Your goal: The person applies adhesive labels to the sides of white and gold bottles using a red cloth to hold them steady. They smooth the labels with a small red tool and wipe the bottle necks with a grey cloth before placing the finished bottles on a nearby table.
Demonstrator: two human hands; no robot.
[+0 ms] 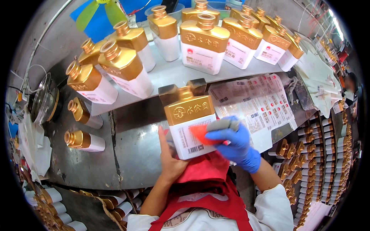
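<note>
A white bottle with a gold embossed shoulder (189, 111) leans upright at the table's near edge, its labelled face toward me. My bare left hand (172, 161) grips its left side and lower corner, thumb stretched along the edge. My right hand (236, 143), in a blue glove with grey fingertip covers, pinches a flat orange-red scraper (201, 134). The scraper lies against the right part of the label. Behind the bottle's shoulder stands a dark metal bracket (197, 87). A sheet of printed labels (266, 102) lies to the right of the bottle.
Several similar bottles (204, 42) stand along a raised grey shelf (165, 71). Two more bottles (84, 140) lie on the metal table (138, 146) at left. A green fan (101, 11) is at the back. Rows of bottles (308, 169) fill the lower right.
</note>
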